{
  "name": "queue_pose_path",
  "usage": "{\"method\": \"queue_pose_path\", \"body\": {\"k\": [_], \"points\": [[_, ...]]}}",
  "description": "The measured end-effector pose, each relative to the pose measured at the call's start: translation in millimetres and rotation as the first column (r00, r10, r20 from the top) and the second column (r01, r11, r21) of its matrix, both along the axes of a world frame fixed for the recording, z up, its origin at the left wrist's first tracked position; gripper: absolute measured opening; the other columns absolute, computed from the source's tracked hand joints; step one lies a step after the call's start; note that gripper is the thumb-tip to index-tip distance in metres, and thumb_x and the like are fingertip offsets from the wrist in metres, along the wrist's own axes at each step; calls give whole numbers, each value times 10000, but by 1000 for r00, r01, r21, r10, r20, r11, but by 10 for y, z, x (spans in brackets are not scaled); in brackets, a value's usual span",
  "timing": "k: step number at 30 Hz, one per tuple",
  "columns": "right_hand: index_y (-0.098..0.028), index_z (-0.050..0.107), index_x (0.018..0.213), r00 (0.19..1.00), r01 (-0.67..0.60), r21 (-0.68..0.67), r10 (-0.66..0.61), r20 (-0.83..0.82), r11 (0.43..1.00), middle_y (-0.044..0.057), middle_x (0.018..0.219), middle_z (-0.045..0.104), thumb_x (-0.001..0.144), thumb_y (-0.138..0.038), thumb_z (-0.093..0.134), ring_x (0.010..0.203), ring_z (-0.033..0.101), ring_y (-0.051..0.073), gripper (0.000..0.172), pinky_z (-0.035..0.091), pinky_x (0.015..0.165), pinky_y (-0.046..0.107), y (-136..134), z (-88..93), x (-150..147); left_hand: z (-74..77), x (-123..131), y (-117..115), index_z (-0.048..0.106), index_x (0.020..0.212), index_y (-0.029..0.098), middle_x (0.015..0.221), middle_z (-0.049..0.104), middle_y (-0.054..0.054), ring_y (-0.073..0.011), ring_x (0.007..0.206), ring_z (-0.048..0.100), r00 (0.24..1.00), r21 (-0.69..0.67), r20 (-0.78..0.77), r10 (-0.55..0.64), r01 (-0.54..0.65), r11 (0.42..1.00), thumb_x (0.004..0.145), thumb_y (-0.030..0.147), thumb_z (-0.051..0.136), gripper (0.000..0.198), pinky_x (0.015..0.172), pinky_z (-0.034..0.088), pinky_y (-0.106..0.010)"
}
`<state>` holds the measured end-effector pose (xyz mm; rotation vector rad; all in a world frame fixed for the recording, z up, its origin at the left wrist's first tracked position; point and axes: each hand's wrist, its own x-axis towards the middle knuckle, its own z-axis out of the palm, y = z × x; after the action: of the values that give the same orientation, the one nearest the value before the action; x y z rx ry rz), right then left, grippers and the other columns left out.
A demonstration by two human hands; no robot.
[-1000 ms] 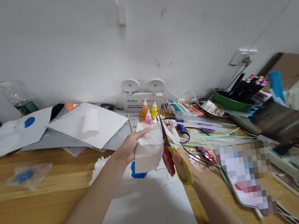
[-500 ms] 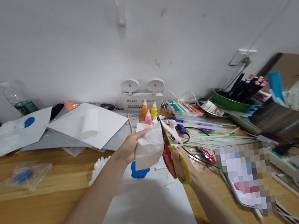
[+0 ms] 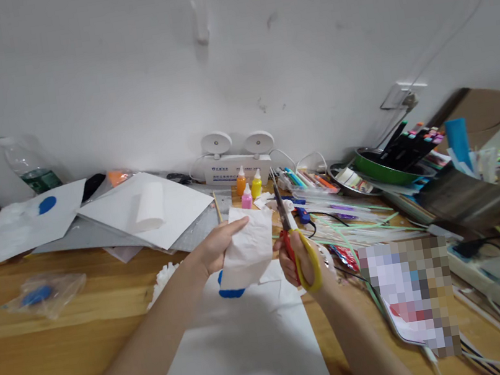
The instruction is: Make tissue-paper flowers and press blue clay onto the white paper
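Note:
My left hand [image 3: 219, 247] pinches a piece of thin white paper [image 3: 250, 247] by its upper left edge. In my right hand [image 3: 302, 261] are scissors [image 3: 308, 263] with one red and one yellow handle; their dark blades point up, look closed and stand just right of the paper, apart from it. Below both hands lies a large white sheet [image 3: 241, 352]. A blue patch [image 3: 230, 290] on that sheet is partly covered by the held paper. Crumpled white paper pieces [image 3: 164, 280] sit left of the patch, beside my left forearm.
Orange [image 3: 241, 184], yellow [image 3: 256, 186] and pink [image 3: 246, 198] bottles stand beyond the hands. A paper roll [image 3: 150, 206] rests on white card at the left. A phone [image 3: 407, 314], cables and a power strip [image 3: 495, 289] lie right. A green bowl [image 3: 383, 169] holds markers.
The scissors have moved right, away from the held paper, and their blades have come together. A piece of paper at the blades has come away from the held paper.

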<state>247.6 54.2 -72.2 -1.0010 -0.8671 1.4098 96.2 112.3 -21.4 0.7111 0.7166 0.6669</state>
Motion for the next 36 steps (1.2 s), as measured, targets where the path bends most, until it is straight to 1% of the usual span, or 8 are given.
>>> {"method": "queue_pose_path", "body": {"k": [6, 11, 15, 19, 22, 30, 33, 36], "points": [[-194, 414, 563, 990, 127, -19, -125, 59, 992, -136, 260, 294, 602, -389, 678, 194, 239, 29, 330, 223, 190, 134, -24, 98, -42, -52, 38, -66, 609, 861, 124, 773, 693, -87, -194, 705, 638, 992, 59, -121, -35, 42, 997, 703, 253, 631, 205, 650, 480, -289], [-210, 334, 521, 962, 270, -37, -271, -36, 962, -142, 270, 266, 595, -354, 654, 196, 220, 23, 359, 196, 186, 125, 25, 116, 4, -79, 53, -114, 625, 878, 114, 858, 678, -106, -190, 761, 626, 962, 146, -159, -222, 246, 958, 650, 296, 677, 296, 666, 468, -259], [-207, 380, 559, 929, 366, 3, -365, -69, 931, -136, 307, 259, 638, -379, 620, 213, 237, 27, 305, 203, 201, 127, 54, 167, 96, -109, 90, -132, 643, 817, 110, 755, 681, -83, -160, 660, 622, 957, 193, -167, -238, 268, 944, 663, 237, 667, 201, 606, 470, -237], [-199, 481, 720, 957, 281, 112, -271, -100, 953, -92, 441, 436, 661, -497, 567, 291, 365, 45, 316, 325, 263, 152, 82, 130, 124, -46, 58, -60, 646, 798, 106, 690, 683, -71, -149, 601, 619, 996, 214, -77, -39, 55, 975, 700, 194, 629, 132, 596, 486, -241], [-196, 461, 750, 991, 129, 147, -134, 27, 981, -39, 577, 537, 629, -626, 516, 323, 399, 57, 450, 350, 271, 186, 96, -8, 70, 60, -20, 13, 644, 835, 113, 749, 695, -75, -168, 674, 638, 989, 269, 29, 148, -150, 951, 727, 172, 597, 131, 655, 499, -255], [-189, 415, 747, 906, -175, 194, 80, 417, 965, -29, 650, 453, 700, -624, 460, 491, 448, 81, 439, 362, 393, 191, -49, -299, -157, 226, -110, 44, 634, 833, 102, 744, 699, -65, -185, 784, 647, 904, 266, 163, 396, -427, 864, 770, 122, 521, 131, 780, 494, -291], [-192, 403, 753, 889, -243, 233, 120, 442, 941, -39, 646, 405, 734, -626, 413, 512, 442, 85, 435, 378, 436, 206, -90, -268, -201, 256, -151, 66, 622, 798, 103, 705, 695, -56, -184, 784, 649, 860, 230, 182, 476, -508, 830, 757, 120, 537, 96, 789, 494, -297], [-196, 414, 833, 930, -250, 274, 151, 336, 929, -47, 648, 378, 724, -633, 433, 488, 405, 76, 451, 398, 443, 216, -117, -212, -238, 266, -199, 103, 617, 762, 111, 698, 695, -43, -168, 770, 651, 834, 235, 217, 507, -549, 802, 752, 118, 544, 74, 785, 496, -274]]}}
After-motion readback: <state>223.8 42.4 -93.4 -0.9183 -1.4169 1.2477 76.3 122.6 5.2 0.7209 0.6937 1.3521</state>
